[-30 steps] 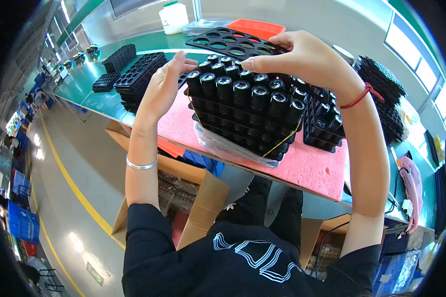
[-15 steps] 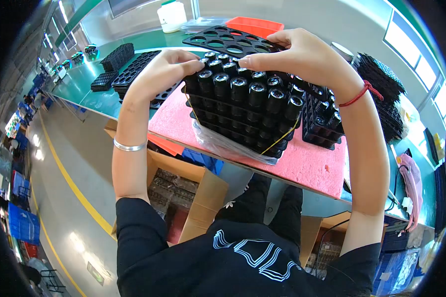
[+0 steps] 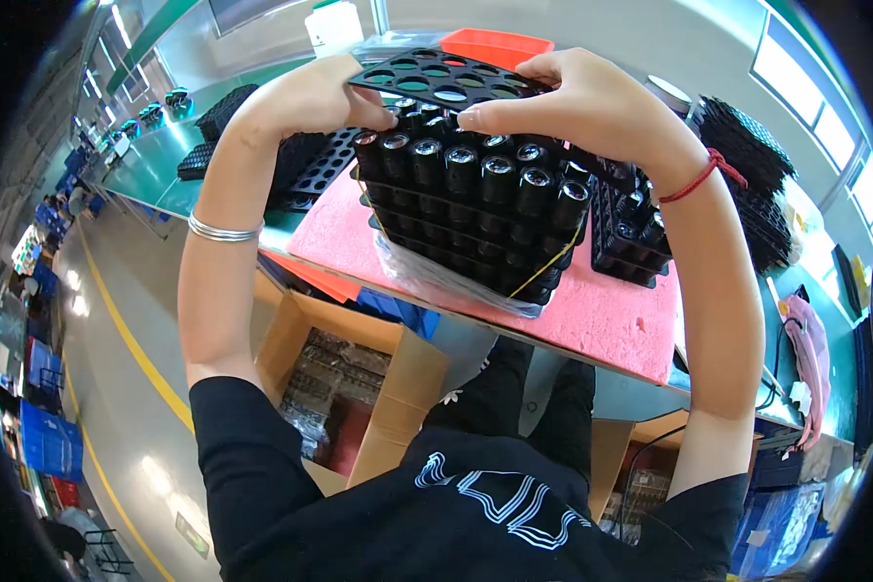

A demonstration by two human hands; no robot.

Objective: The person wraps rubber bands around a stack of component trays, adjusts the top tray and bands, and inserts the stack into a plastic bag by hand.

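A black tray (image 3: 427,73) with rows of round holes is tilted above a stack of black cylinders (image 3: 461,173) with shiny tops, which stand upright in layered black trays. My right hand (image 3: 577,102) grips the tray's right end, thumb pointing left below it. At the left end is my left hand (image 3: 344,97), closed at the tray's corner; its thumb is low by the cylinder tops and its other fingers are mostly hidden. A yellow band (image 3: 548,267) runs down the stack, and clear plastic (image 3: 436,278) lies around its base.
Pink foam (image 3: 621,325) supports the stack on the green bench. To the right stand another tray of cylinders (image 3: 630,238) and piled black trays (image 3: 747,145). Behind are a red bin (image 3: 495,46) and a white jug (image 3: 335,29). An open cardboard box (image 3: 388,407) sits below.
My left hand has moved up and away from the front-left cylinders to the holed tray's left corner, its elbow swinging outward. The tray has shifted slightly left; my right hand keeps its grip.
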